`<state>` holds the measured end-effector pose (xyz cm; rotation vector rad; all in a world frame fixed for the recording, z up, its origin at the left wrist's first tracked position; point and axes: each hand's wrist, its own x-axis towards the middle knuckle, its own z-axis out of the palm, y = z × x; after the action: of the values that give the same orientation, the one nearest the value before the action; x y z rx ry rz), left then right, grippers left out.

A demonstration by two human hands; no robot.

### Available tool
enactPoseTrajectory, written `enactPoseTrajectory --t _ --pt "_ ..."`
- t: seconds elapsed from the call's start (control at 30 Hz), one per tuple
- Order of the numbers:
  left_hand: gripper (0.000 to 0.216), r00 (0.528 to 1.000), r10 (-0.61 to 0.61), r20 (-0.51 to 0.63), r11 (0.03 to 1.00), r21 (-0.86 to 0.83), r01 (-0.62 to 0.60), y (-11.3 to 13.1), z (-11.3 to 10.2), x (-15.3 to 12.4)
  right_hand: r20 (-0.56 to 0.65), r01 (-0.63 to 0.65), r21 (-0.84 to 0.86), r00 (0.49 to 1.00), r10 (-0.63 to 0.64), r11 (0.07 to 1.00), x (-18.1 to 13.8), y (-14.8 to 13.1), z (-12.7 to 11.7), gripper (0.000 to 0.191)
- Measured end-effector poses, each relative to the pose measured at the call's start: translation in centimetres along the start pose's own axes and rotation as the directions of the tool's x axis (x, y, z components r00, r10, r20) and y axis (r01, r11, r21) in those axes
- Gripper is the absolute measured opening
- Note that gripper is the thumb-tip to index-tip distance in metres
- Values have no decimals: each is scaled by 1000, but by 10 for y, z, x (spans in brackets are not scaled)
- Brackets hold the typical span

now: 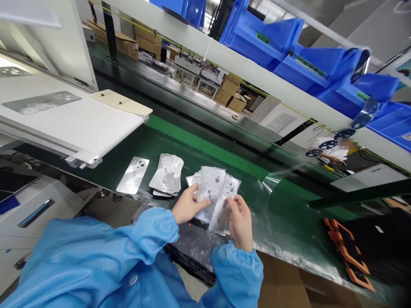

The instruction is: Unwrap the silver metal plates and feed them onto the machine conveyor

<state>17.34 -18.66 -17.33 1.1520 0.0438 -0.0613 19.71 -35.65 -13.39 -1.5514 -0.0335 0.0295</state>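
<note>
Thin silvery phone back panels with camera holes lie fanned out at the bench's front edge. My left hand (pixel 188 206) grips one phone back panel (pixel 210 182) by its left side, thumb on its face and fingers curled at the edge. Beside it, my right hand (pixel 240 220) pinches another phone back panel (pixel 224 205) near its right edge; both look glossy, as if in clear film. More panels show partly behind the left one. Left of my hands sit a loose stack of panels (pixel 167 173) and a single panel (pixel 133 175) lying flat.
A white conveyor belt (pixel 96 128) at left carries a panel (pixel 43 102) out of a machine. Blue bins (pixel 260 38) line the shelf above. Orange-edged black trays (pixel 349 252) lie at right on the green bench (pixel 282 218). Another person (pixel 332 154) is beyond the shelf.
</note>
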Motion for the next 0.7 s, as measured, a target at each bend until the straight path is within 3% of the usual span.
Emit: enactPoseTrajectory --t 0.07,0.17,0.23,0.33,0.43,0.53,0.6,0.7 --pt "60 998 -6 58 1000 21 5 4 -8 -15 29 -29 61 999 27 998 -19 0 14 40" --pt "58 995 45 90 993 106 -54 12 -41 -50 114 -110 91 989 100 990 -51 10 46 39" --pt "59 997 68 47 974 212 -76 20 -71 -80 205 -177 90 966 155 980 -70 23 73 39" --pt "61 990 -14 -140 948 313 58 29 -114 -127 355 -250 94 913 202 964 -97 47 121 37" --pt "64 895 -127 -428 975 112 192 27 -141 -167 505 -286 60 835 218 956 -123 66 164 36" --pt "68 795 -257 -549 963 -211 165 12 -154 -199 608 -240 -71 759 233 968 -147 78 189 40" --pt "66 778 -298 -552 938 -320 132 -2 -155 -216 653 -172 -179 716 248 969 -157 82 191 41" --pt "65 796 -292 -531 924 -371 91 -20 -147 -234 735 -28 -319 623 266 947 -158 81 176 33"
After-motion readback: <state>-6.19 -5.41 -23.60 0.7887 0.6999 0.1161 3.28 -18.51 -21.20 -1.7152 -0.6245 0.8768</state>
